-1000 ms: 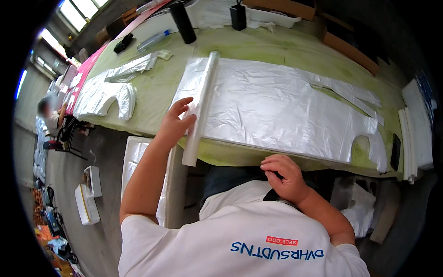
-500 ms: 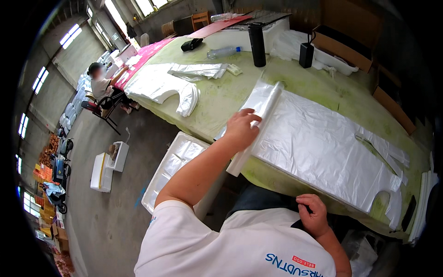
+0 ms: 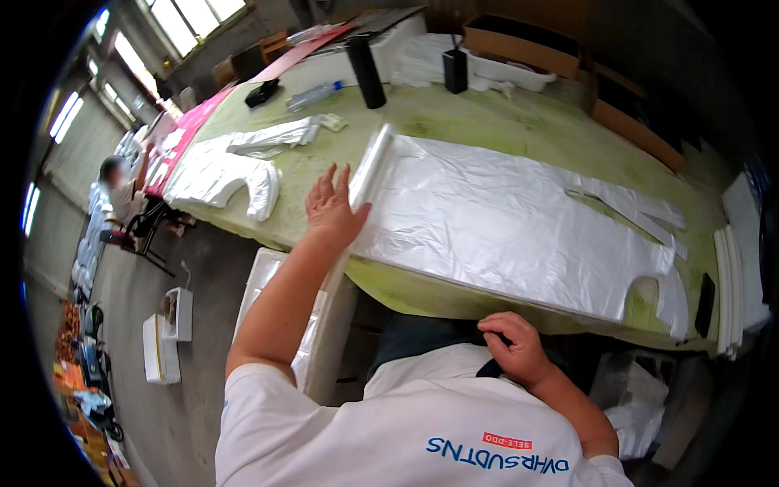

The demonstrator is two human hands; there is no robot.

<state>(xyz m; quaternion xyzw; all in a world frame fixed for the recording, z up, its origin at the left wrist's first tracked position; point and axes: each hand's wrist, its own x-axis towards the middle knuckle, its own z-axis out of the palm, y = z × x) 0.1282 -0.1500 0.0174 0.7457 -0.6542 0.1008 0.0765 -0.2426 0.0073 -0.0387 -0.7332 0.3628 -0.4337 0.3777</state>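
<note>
Film (image 3: 487,219) lies mostly flat right of my left fingers (image 3: 328,185), which stand apart beside its nearest end, seemingly rolled and not yet flat; my right fingers (image 3: 508,325) curl together, nothing visible in them.

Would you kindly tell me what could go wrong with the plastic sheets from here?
The plastic sheets lie along the near edge of the table, so they might slip off if pulled. The left hand is beside the shiny roll at their left end; a snag could crease them. The right hand is curled away from them, so they may shift.
</note>
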